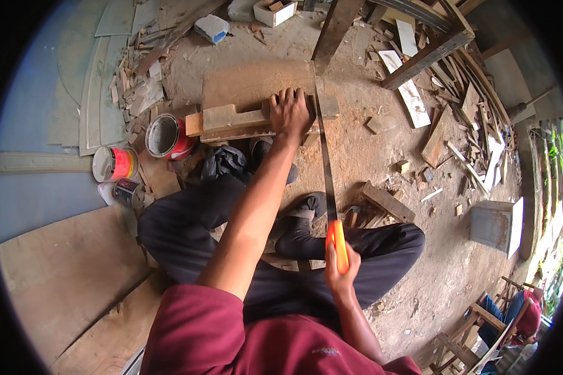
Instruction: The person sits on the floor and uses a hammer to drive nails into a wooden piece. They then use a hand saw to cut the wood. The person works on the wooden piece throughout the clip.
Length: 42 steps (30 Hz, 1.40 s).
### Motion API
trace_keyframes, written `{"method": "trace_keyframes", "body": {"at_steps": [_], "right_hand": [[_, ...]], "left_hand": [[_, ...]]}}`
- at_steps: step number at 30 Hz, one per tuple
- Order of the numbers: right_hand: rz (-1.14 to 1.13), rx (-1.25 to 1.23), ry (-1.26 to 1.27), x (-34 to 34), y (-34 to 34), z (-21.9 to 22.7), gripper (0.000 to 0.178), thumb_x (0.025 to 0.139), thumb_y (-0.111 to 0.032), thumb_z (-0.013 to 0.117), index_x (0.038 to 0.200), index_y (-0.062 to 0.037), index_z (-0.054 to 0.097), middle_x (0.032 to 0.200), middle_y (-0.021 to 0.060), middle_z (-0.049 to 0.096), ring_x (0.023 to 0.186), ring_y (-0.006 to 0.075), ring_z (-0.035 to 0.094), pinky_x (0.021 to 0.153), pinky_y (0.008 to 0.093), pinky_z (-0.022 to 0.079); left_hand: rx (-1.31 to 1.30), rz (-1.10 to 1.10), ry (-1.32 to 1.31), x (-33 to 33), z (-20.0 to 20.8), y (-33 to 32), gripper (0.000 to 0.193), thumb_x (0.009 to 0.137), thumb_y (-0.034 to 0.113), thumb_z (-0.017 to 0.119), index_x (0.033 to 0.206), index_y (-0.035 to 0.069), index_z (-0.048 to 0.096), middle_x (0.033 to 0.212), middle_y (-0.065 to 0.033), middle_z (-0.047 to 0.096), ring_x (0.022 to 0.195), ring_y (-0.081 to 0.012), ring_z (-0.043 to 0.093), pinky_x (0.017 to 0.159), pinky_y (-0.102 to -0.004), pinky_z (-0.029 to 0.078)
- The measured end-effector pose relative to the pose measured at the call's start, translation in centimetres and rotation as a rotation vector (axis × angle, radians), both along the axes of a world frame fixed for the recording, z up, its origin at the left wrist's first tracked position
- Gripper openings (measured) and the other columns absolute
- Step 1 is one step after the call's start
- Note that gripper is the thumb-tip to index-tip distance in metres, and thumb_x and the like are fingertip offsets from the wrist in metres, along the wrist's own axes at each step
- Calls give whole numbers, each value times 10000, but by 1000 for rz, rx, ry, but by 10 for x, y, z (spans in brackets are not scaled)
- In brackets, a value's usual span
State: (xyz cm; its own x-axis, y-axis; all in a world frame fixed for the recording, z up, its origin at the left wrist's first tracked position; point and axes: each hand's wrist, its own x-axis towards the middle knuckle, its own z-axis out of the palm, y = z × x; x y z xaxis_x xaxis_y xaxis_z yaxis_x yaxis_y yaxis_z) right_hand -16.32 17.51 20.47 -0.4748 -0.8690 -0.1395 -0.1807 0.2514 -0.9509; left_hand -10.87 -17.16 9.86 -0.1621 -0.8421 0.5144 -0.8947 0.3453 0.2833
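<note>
My left hand (pixel 290 111) presses down on a notched wooden block (pixel 234 117) that lies on a sawdust-covered board (pixel 253 81). My right hand (pixel 341 265) grips the orange handle of a hand saw (pixel 326 162). The saw's long blade runs away from me and meets the wood just right of my left hand. I sit on the ground in dark trousers, knees apart, with both feet near the block.
Paint cans (pixel 167 136) and a red-and-white tub (pixel 115 164) stand to the left. Plywood sheets (pixel 62 275) lie at lower left. Scrap wood (pixel 463 106) litters the right side, a grey box (pixel 495 225) sits on the dirt, and wooden chairs (pixel 481 331) stand at lower right.
</note>
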Motion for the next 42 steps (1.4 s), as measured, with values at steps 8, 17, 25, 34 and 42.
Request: {"method": "trace_keyframes", "body": {"at_steps": [8, 17, 25, 34, 42], "right_hand": [[37, 36, 62, 12, 13, -4, 251, 932, -146, 656, 749, 11, 587, 533, 35, 504, 495, 50, 467, 457, 270, 375], [23, -11, -5, -7, -1, 14, 221, 965, -140, 613, 826, 31, 620, 598, -17, 537, 538, 28, 464, 479, 232, 362], [10, -37, -46, -6, -46, 0, 240, 978, -120, 595, 791, 30, 588, 605, -29, 517, 557, 26, 454, 489, 220, 365], [-13, 62, -38, -15, -15, 13, 220, 954, -125, 609, 821, 50, 613, 615, -7, 548, 575, 34, 489, 510, 224, 385], [72, 116, 22, -11, 23, 3, 181, 934, -105, 604, 890, 69, 626, 601, 14, 567, 553, 51, 534, 524, 227, 432]], "left_hand": [[50, 60, -3, -10, 0, -10, 257, 969, 271, 481, 959, 93, 665, 954, -115, 666, 975, -273, 605, 903, -448, 388], [-162, -4, -7, 0, -18, 10, 224, 903, 173, 508, 1032, 72, 662, 1018, -149, 680, 1022, -304, 618, 940, -467, 394], [227, -47, -7, -8, 13, 23, 202, 902, 216, 549, 934, 49, 657, 958, -135, 671, 985, -288, 610, 941, -452, 368], [27, -44, 49, -13, 9, 21, 221, 896, 239, 560, 916, 45, 664, 901, -137, 666, 929, -287, 618, 902, -448, 391], [90, -39, -24, -8, 2, 14, 217, 916, 229, 523, 996, 70, 647, 964, -136, 651, 967, -287, 600, 914, -453, 379]]}}
